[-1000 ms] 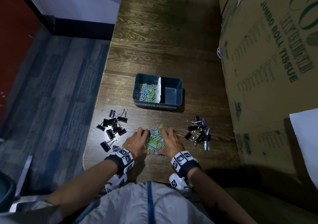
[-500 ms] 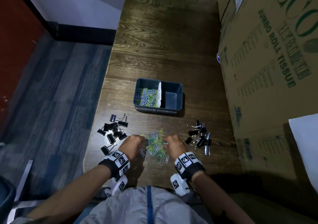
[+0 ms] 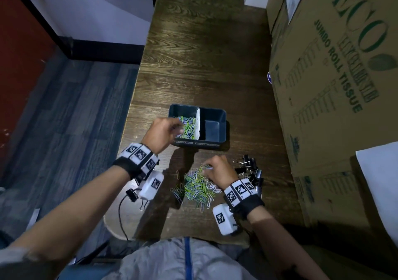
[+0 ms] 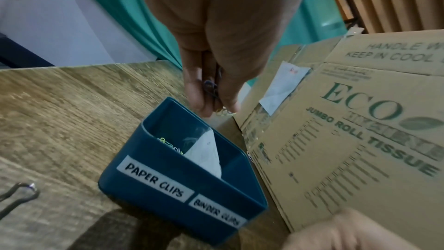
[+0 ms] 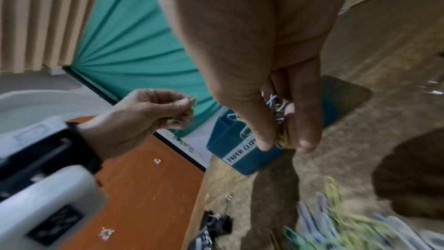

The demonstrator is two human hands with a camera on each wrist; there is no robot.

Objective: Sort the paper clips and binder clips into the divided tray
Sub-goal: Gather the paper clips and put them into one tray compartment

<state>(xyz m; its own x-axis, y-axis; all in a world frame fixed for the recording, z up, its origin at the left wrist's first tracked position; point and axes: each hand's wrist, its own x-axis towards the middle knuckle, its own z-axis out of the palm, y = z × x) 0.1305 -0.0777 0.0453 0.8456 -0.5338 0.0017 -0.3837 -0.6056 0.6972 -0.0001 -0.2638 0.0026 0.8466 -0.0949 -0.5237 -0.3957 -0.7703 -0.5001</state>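
A dark blue divided tray [image 3: 221,116] stands mid-table; its left compartment, labelled PAPER CLIPS [image 4: 153,180], holds coloured paper clips [image 3: 187,126]. The right compartment shows nothing in it. My left hand [image 3: 163,132] hovers over the tray's left edge and pinches a few paper clips [image 4: 211,88]. My right hand [image 3: 217,171] is low over the loose pile of paper clips [image 3: 197,186] and pinches a bunch [image 5: 278,119]. Black binder clips [image 3: 249,170] lie right of that hand. One more binder clip [image 3: 132,194] shows under my left wrist.
A big cardboard carton [image 3: 336,81] printed JUMBO ROLL TISSUE runs along the table's right side, close to the tray. The table's left edge [image 3: 129,116] drops to a grey floor. A white sheet [image 3: 381,182] lies at the right.
My left hand has lifted from the pile and moved forward to the tray with paper clips. My right hand stayed at the pile and closed on a bunch.
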